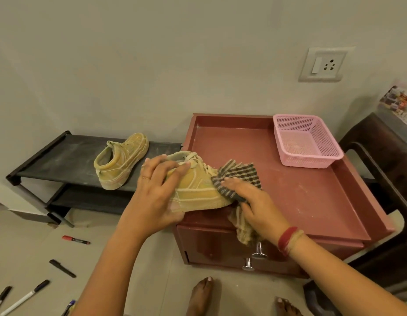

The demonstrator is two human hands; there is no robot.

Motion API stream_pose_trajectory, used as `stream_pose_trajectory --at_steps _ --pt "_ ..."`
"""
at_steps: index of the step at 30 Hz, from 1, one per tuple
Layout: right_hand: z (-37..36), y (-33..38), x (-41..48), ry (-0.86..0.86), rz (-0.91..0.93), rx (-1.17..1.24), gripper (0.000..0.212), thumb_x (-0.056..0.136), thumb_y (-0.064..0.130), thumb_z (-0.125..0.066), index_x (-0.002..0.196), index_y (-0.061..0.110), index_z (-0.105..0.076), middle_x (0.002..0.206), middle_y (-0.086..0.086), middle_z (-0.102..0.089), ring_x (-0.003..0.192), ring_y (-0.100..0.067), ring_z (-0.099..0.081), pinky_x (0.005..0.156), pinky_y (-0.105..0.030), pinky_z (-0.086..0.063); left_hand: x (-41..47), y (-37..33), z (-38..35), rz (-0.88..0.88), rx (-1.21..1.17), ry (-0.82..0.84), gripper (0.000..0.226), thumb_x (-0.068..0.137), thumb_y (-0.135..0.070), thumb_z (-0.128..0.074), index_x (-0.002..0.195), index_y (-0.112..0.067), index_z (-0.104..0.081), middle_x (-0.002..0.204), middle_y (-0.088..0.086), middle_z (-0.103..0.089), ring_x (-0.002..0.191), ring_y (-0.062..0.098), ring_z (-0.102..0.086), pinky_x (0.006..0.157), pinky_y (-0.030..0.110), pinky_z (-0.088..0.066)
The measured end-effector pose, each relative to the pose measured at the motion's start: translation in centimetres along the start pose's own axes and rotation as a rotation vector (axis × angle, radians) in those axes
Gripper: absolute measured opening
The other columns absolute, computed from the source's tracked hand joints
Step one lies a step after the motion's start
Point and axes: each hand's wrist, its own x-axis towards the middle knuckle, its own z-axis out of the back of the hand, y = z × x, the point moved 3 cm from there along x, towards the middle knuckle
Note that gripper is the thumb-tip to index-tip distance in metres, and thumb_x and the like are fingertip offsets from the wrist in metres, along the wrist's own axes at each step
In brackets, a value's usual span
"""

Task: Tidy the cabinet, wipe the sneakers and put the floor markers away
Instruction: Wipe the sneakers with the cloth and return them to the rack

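Pink basket [307, 142] sits behind the sneaker [195, 188] the left hand's [157, 197] fingers grip, right hand's [255, 201] pressing cloth [239, 176].

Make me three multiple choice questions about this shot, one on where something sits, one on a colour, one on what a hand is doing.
1. Where is the basket?
A. on the floor
B. on the cabinet
C. on the rack

2. What colour is the marker nearest the rack?
A. red
B. green
C. yellow

3. What does the right hand do?
A. hangs empty
B. pulls a knob
C. presses a cloth to the sneaker

Answers: 1 B, it sits at the cabinet top's far right corner. 2 A, its body is red. 3 C, the striped cloth lies under the fingers at the toe, while the left hand grips the sneaker.
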Motion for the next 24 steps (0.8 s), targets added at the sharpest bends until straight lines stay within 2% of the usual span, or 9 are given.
stream_pose_trajectory --at_steps 2,4,7,10,15,19,22,24 --pt "0.5 -1.2 0.4 -0.034 -0.156 0.005 0.060 0.075 -0.011 -0.041 0.126 0.016 -0.057 0.128 0.008 -0.052 0.127 -0.011 -0.044 0.107 -0.010 -0.024 -0.1 -0.3 -0.3 -0.027 0.018 0.004 0.093 0.053 -0.033 -0.085 0.136 -0.015 -0.046 0.126 0.006 -0.044 0.131 0.032 -0.032 0.106 0.063 -0.030" --pt "0.5 -0.4 0.3 -0.038 -0.147 0.036 0.059 0.074 -0.008 -0.040 0.125 0.016 -0.058 0.125 0.010 -0.054 0.123 -0.012 -0.048 0.102 -0.002 -0.022 -0.2 -0.2 -0.3 -0.018 0.024 -0.004 0.095 0.051 -0.032 -0.086 0.135 -0.016 -0.046 0.127 0.006 -0.044 0.130 0.032 -0.032 0.105 0.065 -0.030" --pt "-0.5 0.2 -0.2 0.043 -0.074 0.047 0.063 0.071 -0.004 -0.037 0.127 0.018 -0.057 0.130 0.008 -0.054 0.125 -0.003 -0.043 0.108 -0.009 -0.023 -0.1 -0.2 -0.4 -0.023 0.017 -0.011 0.093 0.051 -0.031 -0.086 0.135 -0.015 -0.047 0.126 0.006 -0.045 0.129 0.032 -0.034 0.105 0.065 -0.029" --pt "0.1 -1.6 0.4 0.022 -0.170 -0.028 0.064 0.071 -0.013 -0.040 0.127 0.014 -0.056 0.135 -0.001 -0.052 0.131 -0.015 -0.042 0.108 -0.012 -0.020 0.0 -0.8 -0.7 -0.051 0.056 -0.007 0.089 0.052 -0.030 -0.085 0.133 -0.015 -0.052 0.124 0.006 -0.049 0.128 0.032 -0.037 0.112 0.060 -0.020" --pt "-0.2 -0.9 0.2 0.104 -0.095 -0.040 0.067 0.071 -0.010 -0.039 0.129 0.020 -0.055 0.131 0.009 -0.052 0.126 -0.003 -0.040 0.107 -0.007 -0.019 -0.2 -0.7 -0.6 -0.052 0.048 -0.006 0.091 0.052 -0.032 -0.088 0.133 -0.014 -0.053 0.124 0.007 -0.052 0.129 0.032 -0.038 0.113 0.059 -0.020" --pt "0.7 -2.8 1.0 0.021 -0.227 -0.085 0.064 0.074 -0.013 -0.042 0.129 0.016 -0.055 0.136 -0.002 -0.052 0.129 -0.016 -0.044 0.109 -0.015 -0.023 -0.2 -1.3 -0.7 -0.048 0.053 0.001 0.091 0.050 -0.028 -0.086 0.133 -0.015 -0.052 0.123 0.007 -0.052 0.128 0.032 -0.038 0.113 0.060 -0.017" --pt "-0.5 -0.6 0.8 0.048 -0.155 0.009 0.061 0.076 -0.013 -0.044 0.129 0.014 -0.055 0.130 0.002 -0.055 0.123 -0.008 -0.045 0.105 -0.011 -0.024 -0.3 -1.2 -0.7 -0.053 0.052 0.005 0.089 0.052 -0.030 -0.086 0.133 -0.015 -0.052 0.123 0.008 -0.052 0.129 0.032 -0.038 0.113 0.059 -0.016" --pt "-0.5 -1.2 0.9 0.041 -0.134 -0.033 0.062 0.075 -0.013 -0.043 0.129 0.015 -0.055 0.132 0.000 -0.054 0.125 -0.010 -0.045 0.106 -0.012 -0.023 -0.3 -1.3 -0.7 -0.054 0.062 0.009 0.087 0.053 -0.029 -0.085 0.133 -0.015 -0.053 0.122 0.007 -0.052 0.129 0.032 -0.038 0.113 0.059 -0.016"
